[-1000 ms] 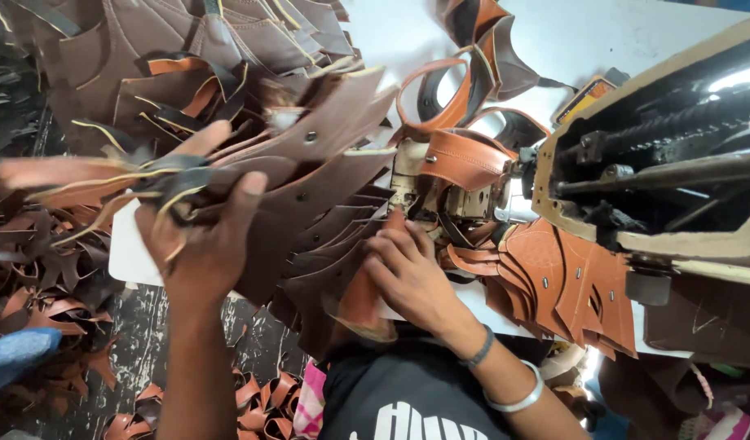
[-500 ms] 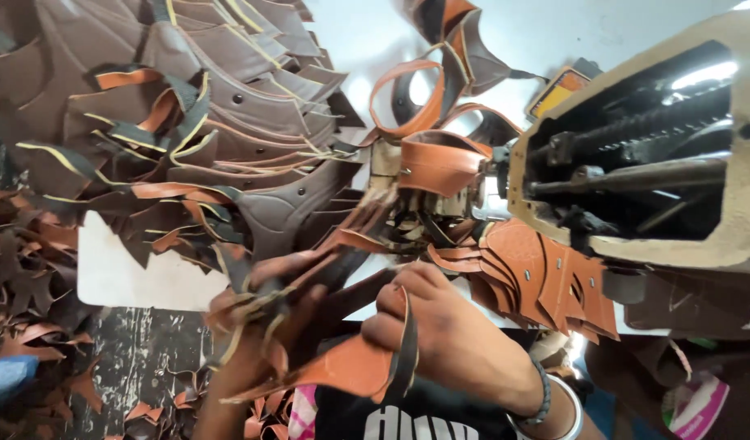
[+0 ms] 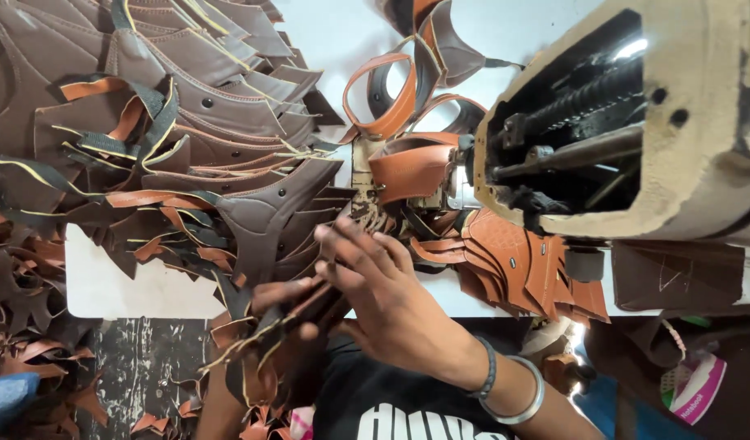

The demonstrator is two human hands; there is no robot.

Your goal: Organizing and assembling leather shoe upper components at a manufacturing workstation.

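Our right hand (image 3: 391, 297) lay flat and open on the leather piece (image 3: 285, 326); our left hand (image 3: 289, 305), underneath, gripped its left end.

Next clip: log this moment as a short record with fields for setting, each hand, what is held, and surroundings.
setting: white worktable with a sewing machine at the right
right hand: over the table edge, fingers spread, resting on the held pieces; bracelets on the wrist
left hand: mostly hidden under the pieces, fingers curled around them
held: brown leather pieces, a small bundle; exact grip not clear
surroundings: large pile of dark brown cut pieces at the left, tan stitched pieces below the machine, tan straps behind the needle area, scraps on the floor
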